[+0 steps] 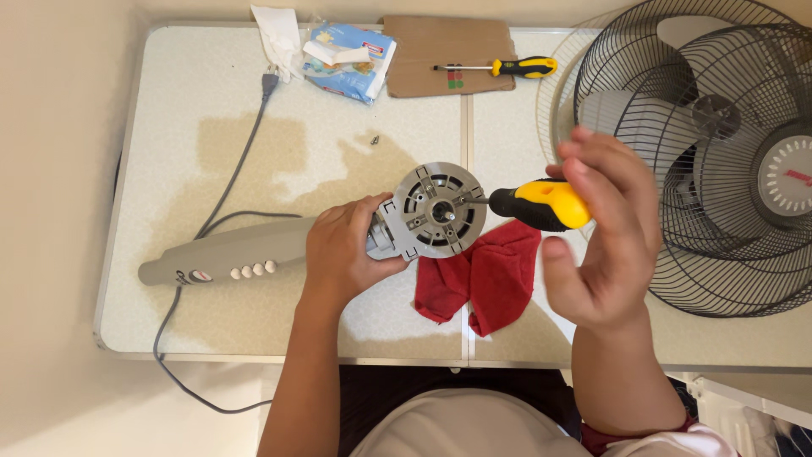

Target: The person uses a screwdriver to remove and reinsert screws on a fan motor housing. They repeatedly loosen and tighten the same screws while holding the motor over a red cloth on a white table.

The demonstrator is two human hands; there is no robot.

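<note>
Beside the red cloth (486, 275), your left hand (342, 254) grips the fan motor (436, 211); your right hand (605, 237) holds the screwdriver (541, 205) on its face, which needs steady turning.

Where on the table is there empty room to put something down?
Bare table lies at the far left, between the cord and the wall edge, and along the near edge below the fan body. The middle, around the motor and red cloth, is crowded.

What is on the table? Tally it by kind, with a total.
Screwdrivers: 2
Fan motor body: 1
Red cloth: 1
Fan grilles: 2
Wipes pack: 1
Cardboard piece: 1
Loose screw: 1
Total: 9
</note>
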